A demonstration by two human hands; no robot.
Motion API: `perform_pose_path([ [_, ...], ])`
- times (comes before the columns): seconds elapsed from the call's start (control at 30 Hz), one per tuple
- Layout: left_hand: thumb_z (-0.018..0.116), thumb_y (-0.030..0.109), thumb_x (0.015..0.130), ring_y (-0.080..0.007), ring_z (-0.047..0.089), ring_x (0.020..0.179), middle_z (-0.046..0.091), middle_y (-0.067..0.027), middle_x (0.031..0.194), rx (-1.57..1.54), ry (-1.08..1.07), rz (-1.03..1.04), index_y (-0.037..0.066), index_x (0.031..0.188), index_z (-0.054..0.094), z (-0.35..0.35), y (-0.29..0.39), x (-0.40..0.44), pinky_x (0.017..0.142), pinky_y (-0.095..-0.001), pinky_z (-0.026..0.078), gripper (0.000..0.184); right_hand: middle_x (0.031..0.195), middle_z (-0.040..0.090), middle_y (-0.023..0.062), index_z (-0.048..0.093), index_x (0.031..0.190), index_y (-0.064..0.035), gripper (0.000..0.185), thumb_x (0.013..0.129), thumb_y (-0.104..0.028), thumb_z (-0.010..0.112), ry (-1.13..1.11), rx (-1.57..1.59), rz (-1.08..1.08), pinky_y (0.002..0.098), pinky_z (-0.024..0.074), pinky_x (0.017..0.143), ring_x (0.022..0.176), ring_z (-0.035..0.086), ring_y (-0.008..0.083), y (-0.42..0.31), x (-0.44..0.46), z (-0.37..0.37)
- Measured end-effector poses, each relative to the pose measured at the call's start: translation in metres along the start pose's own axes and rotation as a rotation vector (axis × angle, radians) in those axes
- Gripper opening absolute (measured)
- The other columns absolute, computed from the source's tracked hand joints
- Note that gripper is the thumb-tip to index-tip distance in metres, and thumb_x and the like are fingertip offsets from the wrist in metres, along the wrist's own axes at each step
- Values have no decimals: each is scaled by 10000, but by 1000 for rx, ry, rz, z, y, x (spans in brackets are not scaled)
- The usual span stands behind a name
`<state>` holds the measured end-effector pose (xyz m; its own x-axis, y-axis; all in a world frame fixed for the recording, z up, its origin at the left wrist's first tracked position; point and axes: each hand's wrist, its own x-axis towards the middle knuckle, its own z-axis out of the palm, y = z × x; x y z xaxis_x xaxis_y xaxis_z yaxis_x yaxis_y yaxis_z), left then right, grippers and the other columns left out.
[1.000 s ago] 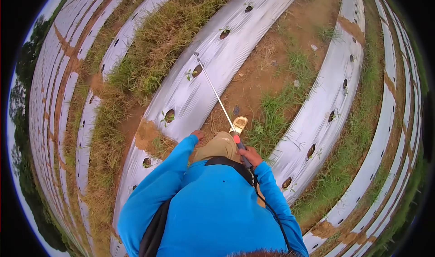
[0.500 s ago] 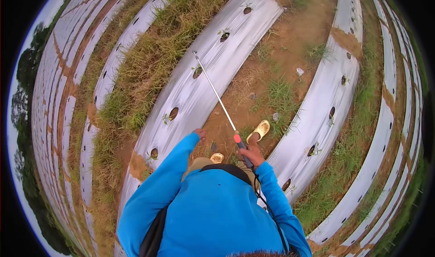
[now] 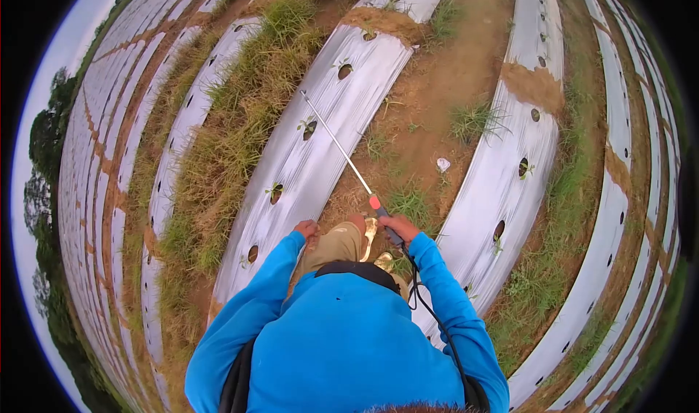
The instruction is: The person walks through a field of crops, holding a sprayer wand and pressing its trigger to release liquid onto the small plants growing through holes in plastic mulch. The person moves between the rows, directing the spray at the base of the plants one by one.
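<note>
My right hand (image 3: 400, 229) is closed around the dark grey handle of a spray wand (image 3: 340, 147), which has a red part at the front of the handle. The thin metal tube slants up and left, its tip over the silvery plastic-covered bed (image 3: 291, 162), above a hole with a small plant (image 3: 309, 128). A black hose (image 3: 437, 315) runs back from the handle along my right sleeve. Beside my left thigh, my left hand (image 3: 307, 229) hangs near the edge of that bed, fingers curled, and whether anything is in them is too small to tell.
A second covered bed (image 3: 502, 195) with planted holes runs on the right. Between the beds lies a brown soil path (image 3: 429, 114) with grass tufts and a whitish lump (image 3: 443, 165). Tall grass (image 3: 233, 122) borders the left bed. Yellowish shoes (image 3: 370, 238) show below me.
The view has moved forward along the path; the beds and holes have slid down toward me. My feet have changed position in stepping. The wand stays in my right hand, its tip still over the left bed.
</note>
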<state>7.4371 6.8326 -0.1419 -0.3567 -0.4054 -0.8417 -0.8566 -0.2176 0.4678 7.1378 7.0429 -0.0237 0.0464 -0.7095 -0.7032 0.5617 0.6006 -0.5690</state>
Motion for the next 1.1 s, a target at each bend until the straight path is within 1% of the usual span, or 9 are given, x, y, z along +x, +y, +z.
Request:
perform_pose_path([
  [0.23, 499, 379, 808, -154, 538, 525, 587, -62, 706, -132, -73, 95, 57, 846, 576, 18, 130, 144, 425, -317, 414, 333, 566, 481, 15, 519, 740, -86, 307, 696, -363, 643, 88, 54, -60, 233, 303, 349, 407, 430, 86, -147, 67, -97],
  [0.33, 494, 352, 803, -185, 558, 541, 598, -82, 694, 46, -113, -23, 55, 791, 581, 14, 186, 248, 423, -345, 418, 310, 562, 474, 12, 495, 733, -94, 289, 700, -341, 641, 137, 15, -72, 231, 298, 344, 398, 421, 83, -207, 104, -157],
  [0.4, 497, 345, 786, -228, 608, 707, 633, -116, 825, 367, -300, -150, 74, 809, 637, 19, 218, 264, 626, -365, 491, 306, 574, 473, 8, 501, 785, -91, 290, 705, -336, 635, 121, -30, 104, 229, 302, 350, 415, 422, 82, -230, 105, -184],
  [0.5, 519, 348, 798, -178, 597, 631, 623, -88, 796, 300, -240, -143, 61, 825, 612, 6, 316, 327, 490, -338, 464, 302, 586, 474, 10, 510, 828, -77, 294, 721, -331, 614, 157, -42, 71, 223, 311, 370, 441, 424, 82, -309, 94, -220],
  [0.57, 495, 290, 825, -126, 477, 484, 565, -49, 674, -159, -138, 146, 53, 824, 551, -5, 424, 312, 391, -292, 361, 244, 591, 475, 13, 522, 864, -61, 289, 742, -314, 590, 195, -43, -36, 211, 307, 381, 444, 418, 83, -370, 93, -232],
  [0.7, 485, 301, 857, -82, 479, 512, 548, -1, 667, -275, -157, 190, 65, 861, 561, -21, 578, 370, 424, -237, 367, 247, 576, 457, 8, 515, 869, -48, 277, 745, -287, 580, 243, -52, -54, 213, 292, 367, 420, 395, 80, -427, 154, -310],
  [0.83, 479, 307, 864, -88, 489, 512, 562, -7, 676, -221, -94, 250, 75, 862, 571, -24, 666, 436, 441, -245, 384, 250, 581, 433, -2, 457, 863, -75, 267, 723, -253, 599, 206, 124, -51, 214, 304, 363, 425, 401, 74, -523, 191, -364],
  [0.97, 513, 314, 821, -114, 510, 507, 575, -22, 677, 52, -21, -54, 82, 850, 581, -19, 685, 512, 443, -282, 402, 243, 567, 440, -5, 455, 796, -96, 249, 725, -274, 614, 222, 153, -80, 212, 306, 359, 418, 402, 73, -603, 239, -447],
  [1.1, 531, 297, 748, -184, 564, 581, 590, -86, 711, -60, -21, -284, 64, 841, 611, -22, 743, 488, 484, -341, 436, 263, 559, 447, -4, 459, 769, -95, 265, 724, -298, 623, 55, 175, -4, 212, 302, 350, 405, 396, 76, -708, 243, -527],
])
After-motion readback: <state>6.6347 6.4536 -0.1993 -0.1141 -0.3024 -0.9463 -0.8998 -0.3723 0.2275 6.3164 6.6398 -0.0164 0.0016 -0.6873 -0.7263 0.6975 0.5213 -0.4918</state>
